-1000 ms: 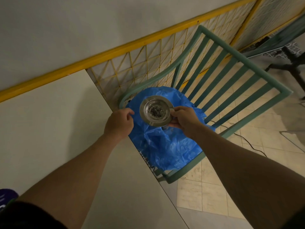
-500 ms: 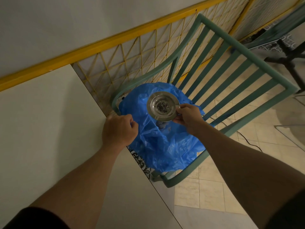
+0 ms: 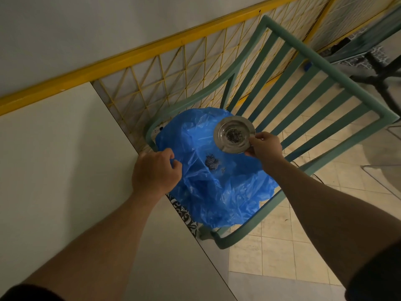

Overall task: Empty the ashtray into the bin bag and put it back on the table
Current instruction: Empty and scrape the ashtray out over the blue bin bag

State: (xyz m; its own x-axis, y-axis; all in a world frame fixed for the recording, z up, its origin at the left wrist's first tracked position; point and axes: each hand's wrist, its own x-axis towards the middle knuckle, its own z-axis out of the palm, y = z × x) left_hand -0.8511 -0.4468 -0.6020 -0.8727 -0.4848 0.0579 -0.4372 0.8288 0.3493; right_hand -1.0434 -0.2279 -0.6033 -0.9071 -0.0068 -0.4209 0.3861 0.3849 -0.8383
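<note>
At the centre of the frame a blue bin bag [image 3: 219, 183] lies spread over the seat of a green slatted chair [image 3: 325, 118], just beside the edge of the pale surface [image 3: 54, 159] on the left. The left hand [image 3: 155, 172] is closed, pinching the bag's near edge. The right hand [image 3: 263, 147] grips the rim of a round metal ashtray [image 3: 234, 134] between thumb and fingers, holding it above the bag's upper right part, dark ash in its bowl. A small pile of ash [image 3: 212, 162] lies on the plastic.
</note>
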